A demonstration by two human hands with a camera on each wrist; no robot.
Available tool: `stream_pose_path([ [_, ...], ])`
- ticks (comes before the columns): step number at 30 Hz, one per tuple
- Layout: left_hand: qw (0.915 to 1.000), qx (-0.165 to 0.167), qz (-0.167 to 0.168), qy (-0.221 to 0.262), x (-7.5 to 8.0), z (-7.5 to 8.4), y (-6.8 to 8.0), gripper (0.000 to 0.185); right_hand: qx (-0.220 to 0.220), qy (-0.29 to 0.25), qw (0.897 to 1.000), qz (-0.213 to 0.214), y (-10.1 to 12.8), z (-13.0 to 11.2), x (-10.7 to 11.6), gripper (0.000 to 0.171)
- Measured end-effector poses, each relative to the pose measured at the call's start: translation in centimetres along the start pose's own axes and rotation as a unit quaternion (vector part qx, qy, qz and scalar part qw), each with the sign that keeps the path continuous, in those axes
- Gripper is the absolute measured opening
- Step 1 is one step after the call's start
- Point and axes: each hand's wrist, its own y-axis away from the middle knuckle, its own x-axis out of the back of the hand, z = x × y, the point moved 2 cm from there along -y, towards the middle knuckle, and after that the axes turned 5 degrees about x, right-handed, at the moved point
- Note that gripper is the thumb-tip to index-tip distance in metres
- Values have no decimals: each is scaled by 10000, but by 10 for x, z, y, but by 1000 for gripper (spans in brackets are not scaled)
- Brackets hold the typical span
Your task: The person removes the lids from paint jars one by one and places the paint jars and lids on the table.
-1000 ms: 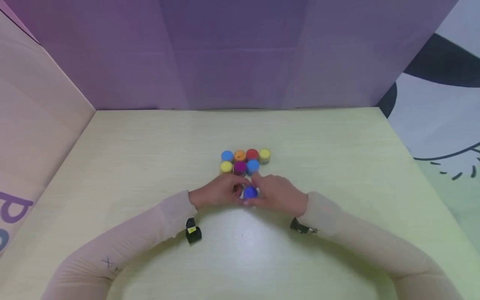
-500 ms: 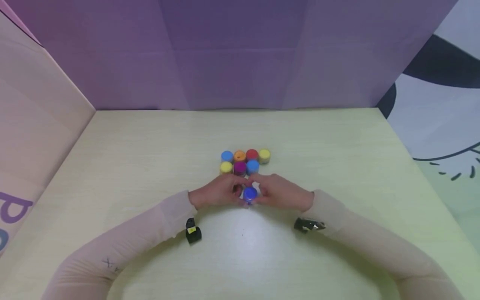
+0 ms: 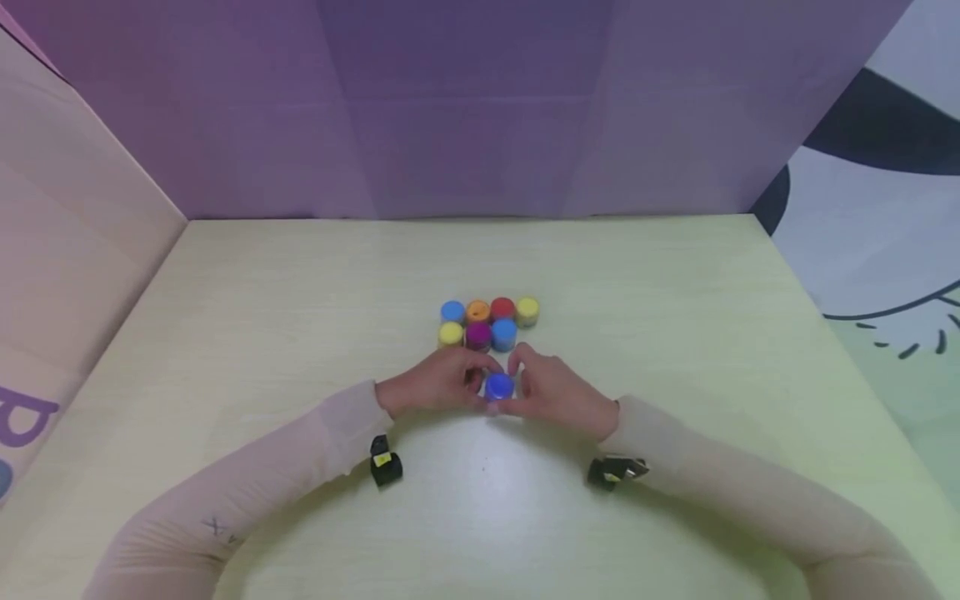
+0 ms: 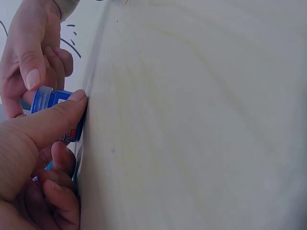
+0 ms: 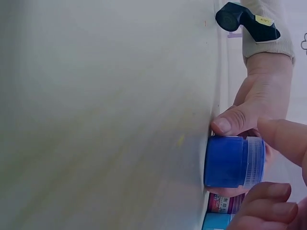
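A small blue paint jar [image 3: 499,387] with a clear ribbed lid [image 5: 253,162] stands upright on the table, between both hands. My left hand [image 3: 438,382] holds it low, its thumb [image 4: 62,112] against the body and its fingers behind. At the lid's other side, my right hand [image 3: 562,390] has its thumb and fingers spread around the rim. The right thumb [image 4: 31,67] looks just apart from the lid in the left wrist view. Right behind the hands stands a purple jar [image 3: 478,336], beside a light blue jar [image 3: 504,334] and a yellow jar [image 3: 451,335].
A back row holds another light blue jar [image 3: 453,312], an orange jar [image 3: 477,312], a red jar [image 3: 502,308] and another yellow jar [image 3: 527,311]. The pale table [image 3: 300,283] ends at a purple panel [image 3: 472,108]. Each wrist wears a black camera [image 3: 386,467].
The right hand had its fingers around the lid, slid back a little, then returned with its fingers spread wider. The left hand and blue jar have stayed in place.
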Motion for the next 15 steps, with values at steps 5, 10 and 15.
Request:
stream_pose_path([
  [5,10000,-60,21,48,0,-2,-1,31,59,31,10000,32,-3,-1,0,38],
  [10,9999,-109,32,10,0,-2,-1,30,163,-79,9998,0,-3,0,2,37],
  [15,10000,-47,16,40,1,-1,0,32,364,-313,9988,-73,-3,3,5,32],
])
